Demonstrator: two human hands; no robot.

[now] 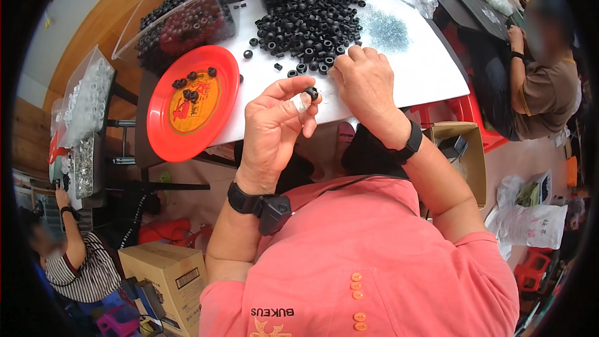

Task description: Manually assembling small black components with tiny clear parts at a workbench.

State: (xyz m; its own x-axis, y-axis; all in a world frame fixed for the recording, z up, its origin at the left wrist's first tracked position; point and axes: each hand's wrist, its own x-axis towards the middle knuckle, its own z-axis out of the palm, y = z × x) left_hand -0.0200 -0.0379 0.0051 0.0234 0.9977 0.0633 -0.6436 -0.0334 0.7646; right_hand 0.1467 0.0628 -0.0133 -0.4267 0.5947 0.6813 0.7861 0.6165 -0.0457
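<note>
My left hand (272,122) is raised over the table's near edge and pinches a small round black plastic piece (311,93) between thumb and fingers. A whitish wrap (304,101) covers the thumb tip. To its right, my right hand (367,81) is bent down at the near edge of a heap of black ring-like pieces (306,28). Its fingertips are drawn together, and whatever they hold is hidden. Left of my hands, a red plate (226,68) with a yellow centre carries several black pieces (191,95).
Small silvery bits (384,30) lie spread on the white tabletop (430,65) right of the heap. Clear bins (187,22) of black parts stand at the back left. Two other people sit at side tables, left and right. A cardboard box (163,278) stands at lower left.
</note>
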